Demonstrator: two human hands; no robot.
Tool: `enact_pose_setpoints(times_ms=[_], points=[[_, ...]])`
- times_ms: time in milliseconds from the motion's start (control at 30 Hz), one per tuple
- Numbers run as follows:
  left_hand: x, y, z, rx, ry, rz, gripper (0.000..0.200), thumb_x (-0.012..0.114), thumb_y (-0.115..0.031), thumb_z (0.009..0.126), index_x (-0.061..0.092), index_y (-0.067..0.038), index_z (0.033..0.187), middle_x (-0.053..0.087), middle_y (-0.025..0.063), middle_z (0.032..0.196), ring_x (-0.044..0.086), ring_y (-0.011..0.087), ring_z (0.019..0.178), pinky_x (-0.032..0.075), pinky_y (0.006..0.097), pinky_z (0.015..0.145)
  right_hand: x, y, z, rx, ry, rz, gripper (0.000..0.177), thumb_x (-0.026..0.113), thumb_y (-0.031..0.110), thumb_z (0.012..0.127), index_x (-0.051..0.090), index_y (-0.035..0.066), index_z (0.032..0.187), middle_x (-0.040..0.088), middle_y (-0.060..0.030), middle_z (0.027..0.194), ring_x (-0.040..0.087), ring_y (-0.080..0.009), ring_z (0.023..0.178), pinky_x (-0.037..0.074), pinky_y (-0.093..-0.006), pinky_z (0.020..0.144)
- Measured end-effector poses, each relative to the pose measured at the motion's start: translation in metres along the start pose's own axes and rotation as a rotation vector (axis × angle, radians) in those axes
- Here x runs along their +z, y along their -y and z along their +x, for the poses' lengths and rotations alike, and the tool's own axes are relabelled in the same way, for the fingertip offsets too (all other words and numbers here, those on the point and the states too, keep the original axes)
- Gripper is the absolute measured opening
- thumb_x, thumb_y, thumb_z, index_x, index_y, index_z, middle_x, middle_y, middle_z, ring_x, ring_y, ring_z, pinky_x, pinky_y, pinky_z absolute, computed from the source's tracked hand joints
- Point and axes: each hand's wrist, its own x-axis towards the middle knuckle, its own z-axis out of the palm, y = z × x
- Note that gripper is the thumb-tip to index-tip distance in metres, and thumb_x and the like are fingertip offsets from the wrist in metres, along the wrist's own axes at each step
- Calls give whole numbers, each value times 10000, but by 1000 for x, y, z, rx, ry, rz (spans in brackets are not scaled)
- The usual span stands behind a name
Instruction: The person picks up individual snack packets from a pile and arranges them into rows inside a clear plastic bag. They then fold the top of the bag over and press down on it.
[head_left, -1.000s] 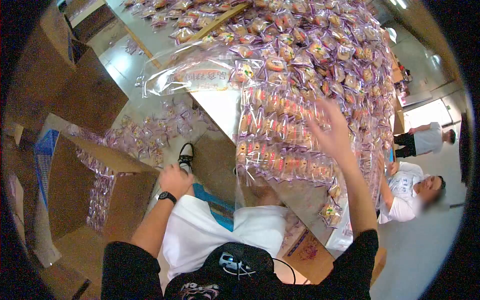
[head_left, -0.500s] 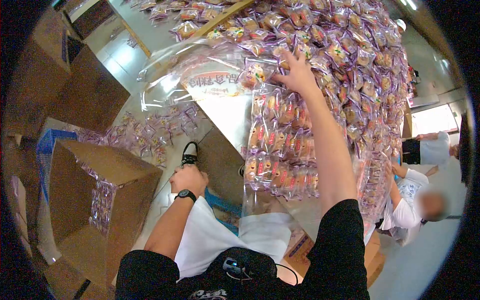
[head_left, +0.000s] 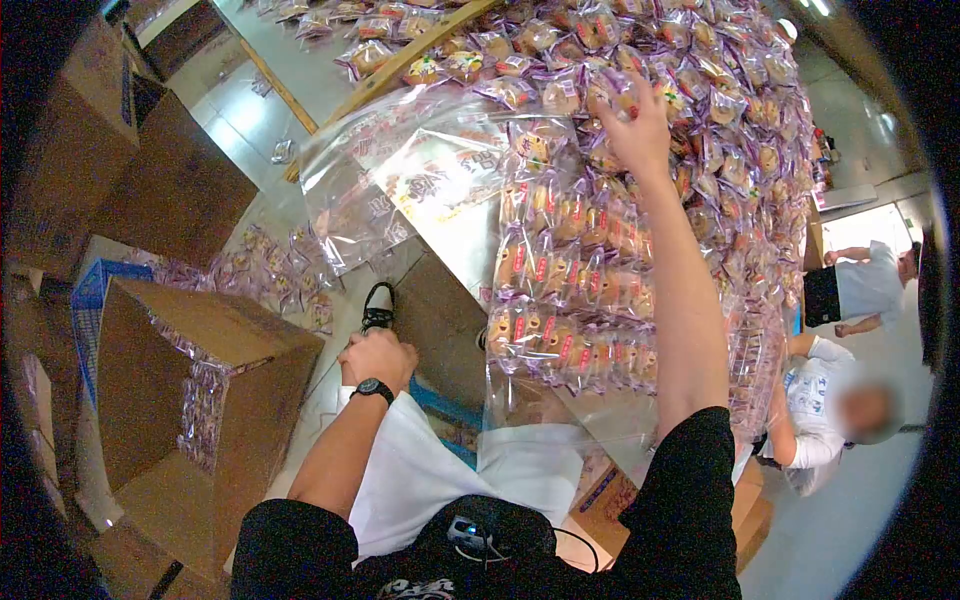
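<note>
Across the table (head_left: 462, 265) lies a deep heap of snack packets (head_left: 720, 130) in clear purple wrappers. A big clear plastic bag (head_left: 570, 310) lies at the near edge, with rows of packets inside and its printed mouth spread towards the heap. The right hand (head_left: 630, 115) reaches far out, palm down on the heap just past the bag's mouth. Its fingers curl over the packets, but I cannot tell whether the grip has closed on any. The left hand (head_left: 378, 358), a black watch (head_left: 372, 388) at its wrist, rests low by the lap, its grip closed in a fist. To the left an open cardboard box (head_left: 200, 390) stands on the floor, with loose packets scattered beyond it. Another person in a white shirt (head_left: 815, 420) is at the right.
</note>
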Motion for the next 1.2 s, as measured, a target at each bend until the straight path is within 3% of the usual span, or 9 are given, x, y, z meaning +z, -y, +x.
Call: enact_pose_setpoints(times_ms=[33, 167, 267, 433, 567, 633, 700, 867, 1200], points=[[2, 0, -1, 5, -14, 8, 451, 587, -459, 884, 755, -84, 1068, 710, 105, 1082, 635, 354, 1084, 536, 615, 786, -1, -1, 2, -47, -101, 52, 764, 810, 447, 790, 519, 237, 1464, 554, -275, 1356, 599, -481, 1199, 509, -506, 1002], [11, -2, 1, 31, -33, 23, 438, 581, -442, 886, 756, -79, 1059, 708, 107, 1083, 633, 354, 1074, 534, 625, 798, -11, 38, -1, -91, 495, 373, 838, 862, 414, 722, 519, 193, 1454, 577, -289, 1351, 560, -452, 1278, 479, -485, 1079], [13, -5, 6, 60, 30, 29, 436, 583, -438, 881, 756, -77, 1054, 705, 107, 1079, 631, 355, 1085, 534, 632, 797, 26, 47, -17, -228, 589, 89, 807, 867, 345, 727, 518, 180, 1435, 601, -231, 1337, 607, -368, 1217, 502, -464, 1022], [14, -5, 11, 39, 74, -1, 443, 586, -437, 882, 756, -71, 1065, 701, 128, 1126, 650, 359, 1081, 542, 629, 791, 28, 87, -15, -158, 679, -246, 881, 848, 304, 698, 459, 223, 1484, 483, -345, 1454, 460, -556, 1362, 502, -597, 1029], [0, -7, 6, -10, 94, -29, 442, 590, -437, 885, 759, -66, 1057, 722, 133, 1110, 668, 362, 1097, 549, 601, 830, 34, 91, -25, -164, 555, -266, 842, 829, 263, 716, 469, 209, 1476, 513, -380, 1388, 421, -641, 1338, 521, -597, 1011], [-5, -6, 3, 9, 59, -31, 443, 595, -438, 891, 758, -58, 1050, 736, 152, 1068, 688, 380, 1074, 558, 570, 851, 50, 89, -24, -239, 525, -282, 769, 813, 218, 729, 515, 186, 1436, 582, -328, 1283, 495, -568, 1301, 560, -574, 924], [-17, -12, -2, 33, 110, 11, 487, 590, -458, 907, 747, -35, 1092, 726, 196, 1080, 710, 395, 1030, 553, 556, 851, 79, 90, -36, -281, 170, -492, 678, 798, 181, 735, 566, 160, 1372, 625, -247, 1192, 627, -457, 1158, 582, -527, 821], [16, 0, 11, 70, 35, 87, 523, 568, -506, 928, 727, -51, 1132, 718, 162, 1129, 685, 375, 1067, 548, 589, 804, 57, 95, -24, -233, 536, -251, 629, 805, 223, 733, 598, 185, 1326, 633, -170, 1224, 723, -384, 931, 589, -474, 754], [21, 3, 6, 86, -19, 96, 503, 563, -489, 910, 743, -59, 1097, 726, 139, 1096, 665, 364, 1072, 536, 570, 823, -7, 96, -9, -244, 48, 245, 575, 815, 206, 746, 592, 150, 1273, 614, -155, 1237, 687, -361, 1047, 568, -476, 868]])
